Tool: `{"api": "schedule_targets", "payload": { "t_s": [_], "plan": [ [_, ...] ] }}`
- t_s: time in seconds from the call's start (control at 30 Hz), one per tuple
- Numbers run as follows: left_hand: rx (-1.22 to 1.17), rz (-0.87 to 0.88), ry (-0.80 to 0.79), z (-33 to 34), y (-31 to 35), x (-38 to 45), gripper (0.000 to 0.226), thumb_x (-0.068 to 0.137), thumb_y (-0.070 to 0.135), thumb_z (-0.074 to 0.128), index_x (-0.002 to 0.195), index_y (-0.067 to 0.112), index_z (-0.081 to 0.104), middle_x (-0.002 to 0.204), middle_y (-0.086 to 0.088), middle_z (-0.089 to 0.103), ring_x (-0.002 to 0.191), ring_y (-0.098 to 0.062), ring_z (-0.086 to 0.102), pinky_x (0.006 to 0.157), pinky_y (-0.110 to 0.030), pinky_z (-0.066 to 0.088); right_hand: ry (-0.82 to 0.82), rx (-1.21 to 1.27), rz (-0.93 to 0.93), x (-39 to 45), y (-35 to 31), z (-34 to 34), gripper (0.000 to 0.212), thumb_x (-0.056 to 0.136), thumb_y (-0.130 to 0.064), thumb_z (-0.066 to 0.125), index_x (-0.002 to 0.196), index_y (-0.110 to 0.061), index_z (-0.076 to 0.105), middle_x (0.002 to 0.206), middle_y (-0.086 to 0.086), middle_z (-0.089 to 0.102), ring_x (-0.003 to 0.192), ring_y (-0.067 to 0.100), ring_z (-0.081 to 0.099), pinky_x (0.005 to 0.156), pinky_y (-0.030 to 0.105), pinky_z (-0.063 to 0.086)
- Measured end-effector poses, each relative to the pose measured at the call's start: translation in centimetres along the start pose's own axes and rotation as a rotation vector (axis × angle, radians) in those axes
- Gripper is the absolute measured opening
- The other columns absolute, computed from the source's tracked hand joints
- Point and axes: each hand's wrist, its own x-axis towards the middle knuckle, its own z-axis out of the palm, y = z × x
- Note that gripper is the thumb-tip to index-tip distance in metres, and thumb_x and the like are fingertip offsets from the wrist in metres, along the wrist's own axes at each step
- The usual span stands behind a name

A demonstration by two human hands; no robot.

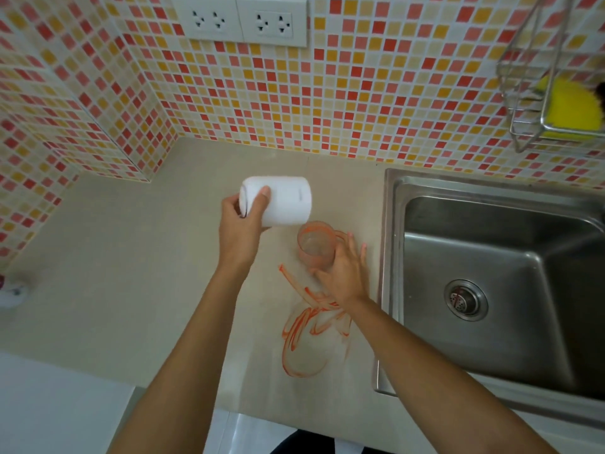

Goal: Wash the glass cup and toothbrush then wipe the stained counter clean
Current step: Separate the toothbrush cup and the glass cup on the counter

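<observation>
A clear glass cup (315,245) smeared with orange stands upright on the beige counter (114,290), just left of the sink. My right hand (343,273) wraps around the cup's near side, fingers spread along it. My left hand (240,227) holds a white paper roll (284,199) lifted and tilted on its side, just above and left of the cup. Orange smears (304,335) loop across the counter in front of the cup and under my right forearm. No toothbrush shows.
A steel sink (491,273) with a round drain (465,299) fills the right side. A wire rack (550,103) with a yellow sponge (569,109) hangs on the tiled wall. Two sockets (239,19) sit above. A small white object (13,291) lies at the far left.
</observation>
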Motion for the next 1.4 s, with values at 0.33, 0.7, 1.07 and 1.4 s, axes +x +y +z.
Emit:
{"api": "schedule_targets", "payload": {
  "t_s": [0.33,0.7,1.07,1.4],
  "plan": [
    [-0.519,-0.529,-0.026,-5.1,-4.9,-0.5,0.021,0.087,0.039,0.059,0.103,0.026,0.059,0.097,-0.001,0.059,0.077,-0.012,0.055,0.061,-0.020,0.036,-0.052,0.175,-0.024,0.0,-0.9,-2.1,0.098,0.068,-0.047,0.083,0.147,-0.020,0.031,0.155,0.002,0.035,0.150,0.019,0.005,0.120,0.036,-0.006],
    [-0.583,-0.564,-0.235,-7.0,-6.8,-0.7,0.023,0.089,0.015,0.060,0.109,0.006,0.058,0.117,-0.014,0.063,0.110,-0.027,0.061,0.103,-0.044,0.045,-0.055,0.185,0.016,-0.3,-1.0,-2.0,0.096,0.069,-0.059,0.077,0.146,-0.023,0.032,0.157,0.002,0.032,0.150,0.015,0.005,0.120,0.036,-0.004],
    [-0.385,-0.485,-0.330,-7.5,-8.1,0.0,0.059,0.072,0.016,0.075,0.126,0.002,0.053,0.125,-0.016,0.063,0.109,-0.024,0.065,0.091,-0.034,0.055,-0.071,0.164,0.046,-0.4,-1.2,-2.3,0.095,0.070,-0.061,0.075,0.146,-0.023,0.033,0.159,0.004,0.027,0.150,0.016,0.003,0.120,0.037,-0.001],
    [0.145,-0.078,-0.118,-6.7,-9.3,-0.6,0.075,0.060,0.008,0.090,0.116,0.027,0.044,0.102,0.012,0.056,0.092,-0.004,0.056,0.063,-0.014,0.049,-0.078,0.149,0.057,-0.4,-1.3,-2.4,0.093,0.071,-0.058,0.075,0.145,-0.021,0.034,0.160,0.005,0.025,0.150,0.017,0.004,0.121,0.037,-0.001]
  ]
}}
